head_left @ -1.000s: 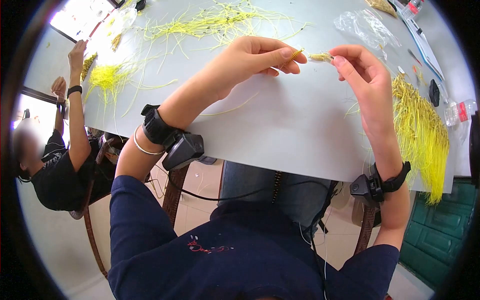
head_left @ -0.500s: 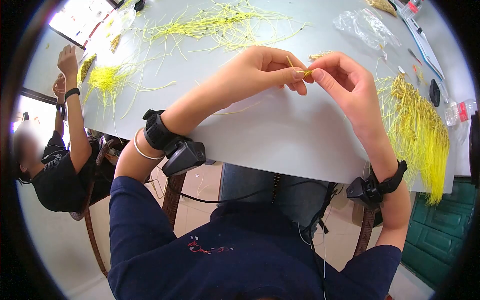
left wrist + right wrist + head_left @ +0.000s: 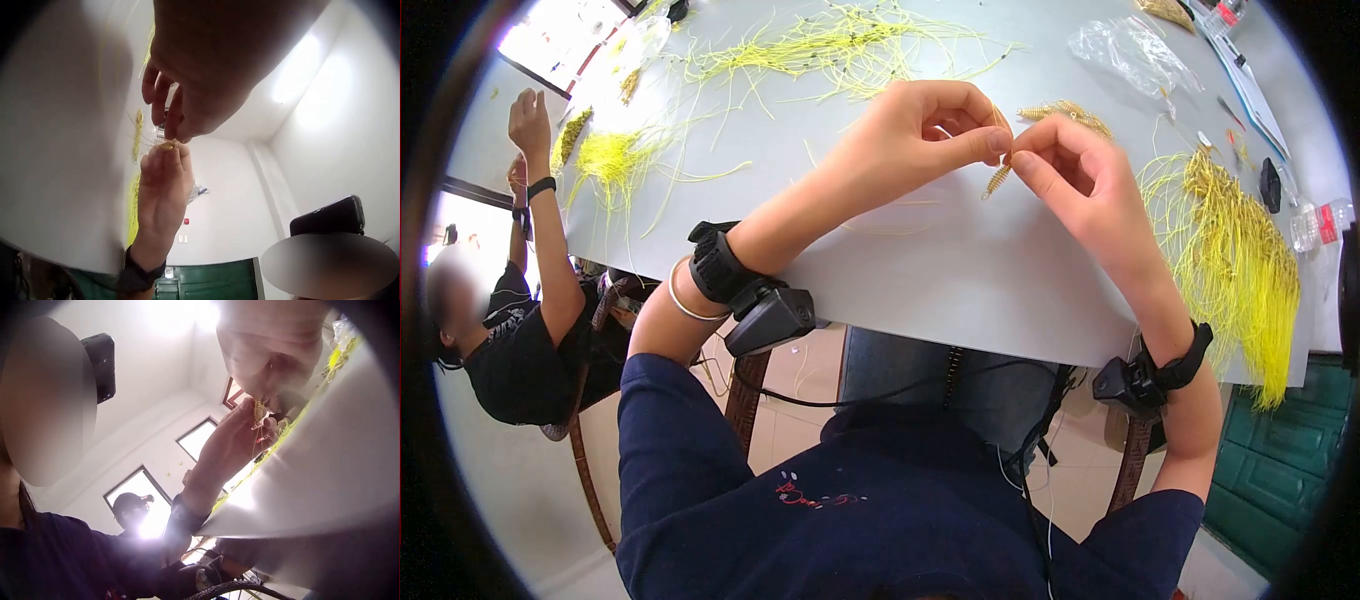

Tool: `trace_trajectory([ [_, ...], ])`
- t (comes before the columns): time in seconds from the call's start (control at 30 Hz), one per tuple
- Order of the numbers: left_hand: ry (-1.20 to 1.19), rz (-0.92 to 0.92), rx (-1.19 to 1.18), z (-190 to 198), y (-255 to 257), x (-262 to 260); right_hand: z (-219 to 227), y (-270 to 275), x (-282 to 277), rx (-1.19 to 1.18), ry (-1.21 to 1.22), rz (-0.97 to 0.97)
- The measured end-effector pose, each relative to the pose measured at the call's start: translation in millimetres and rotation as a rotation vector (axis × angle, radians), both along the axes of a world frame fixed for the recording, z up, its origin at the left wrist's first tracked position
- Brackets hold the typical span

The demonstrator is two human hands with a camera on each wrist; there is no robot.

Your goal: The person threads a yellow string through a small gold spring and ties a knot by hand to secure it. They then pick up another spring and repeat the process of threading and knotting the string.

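Fingertips of the left hand point(image 3: 930, 140) and the right hand point(image 3: 1095, 195) meet above the grey table. Between them they pinch a small gold coiled piece point(image 3: 997, 180), its lower end hanging below the fingers in the head view. The same piece point(image 3: 258, 410) shows as ridged gold in the right wrist view, with thin strands hanging from it. In the left wrist view a bit of gold point(image 3: 167, 147) sits at the right hand's fingertips. Just beyond the hands, more gold coiled pieces point(image 3: 1065, 110) lie on the table.
Yellow strands point(image 3: 830, 50) spread across the table's far side, with a yellow pile point(image 3: 615, 155) at left. A gold-topped yellow bundle point(image 3: 1245, 270) hangs over the right edge. Clear plastic bag point(image 3: 1130, 55), bottle point(image 3: 1320, 225) and clipboard point(image 3: 1245, 95) lie right. Another person point(image 3: 520, 340) sits left.
The hands have come together from apart, the right moving left and slightly down. The held piece now hangs below the fingertips, and gold pieces lie on the table beyond the right hand.
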State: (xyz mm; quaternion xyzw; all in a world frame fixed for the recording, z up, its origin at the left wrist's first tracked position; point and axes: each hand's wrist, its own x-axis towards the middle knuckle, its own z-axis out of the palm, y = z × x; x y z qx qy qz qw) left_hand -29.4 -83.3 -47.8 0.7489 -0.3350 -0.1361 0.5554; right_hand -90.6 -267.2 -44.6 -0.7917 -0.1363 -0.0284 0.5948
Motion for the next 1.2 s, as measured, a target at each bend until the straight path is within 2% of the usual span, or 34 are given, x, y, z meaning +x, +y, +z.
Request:
trace_trajectory([
  [0.27,0.013,-0.012,0.039,0.5,-2.4,-2.0,-1.2,-4.6,2.0,0.063,0.037,0.007],
  [0.37,-0.084,-0.022,0.056,4.4,-2.7,-4.6,-2.6,-7.0,2.6,0.111,0.099,-0.013],
  [0.47,-0.064,-0.021,-0.054,4.3,-2.4,-4.2,-3.9,-4.1,2.0,0.103,0.043,0.018],
  [0.53,0.103,-0.186,-0.256,4.6,-1.4,-2.7,-2.5,-2.8,1.1,0.132,0.042,0.038],
  [0.63,0.188,-0.145,-0.363,5.5,-11.1,-11.5,-2.9,3.4,-1.4,0.172,-0.034,-0.013],
  [0.67,0.188,-0.147,-0.361,5.8,-11.1,-11.5,-2.9,1.8,-0.5,0.174,-0.034,-0.015],
  [0.73,0.016,-0.142,-0.224,5.8,-11.1,-11.4,-3.4,-2.8,1.6,0.135,-0.003,-0.018],
  [0.87,0.003,-0.091,-0.190,2.2,-13.6,-13.2,-2.8,-0.5,-0.2,0.128,-0.024,-0.065],
  [0.93,-0.096,-0.023,-0.171,2.6,-13.0,-10.7,-3.3,-1.4,1.1,0.107,-0.021,-0.067],
  [1.07,-0.076,0.049,-0.191,3.6,-8.9,-5.8,-6.0,2.2,2.2,0.127,-0.102,-0.139],
  [1.13,-0.096,0.051,-0.169,1.3,-7.2,-3.9,-6.5,-0.1,2.0,0.007,-0.221,-0.142],
  [1.2,-0.068,0.030,-0.147,-0.8,-6.7,-3.2,-5.1,-0.2,1.6,-0.013,-0.266,-0.163],
])
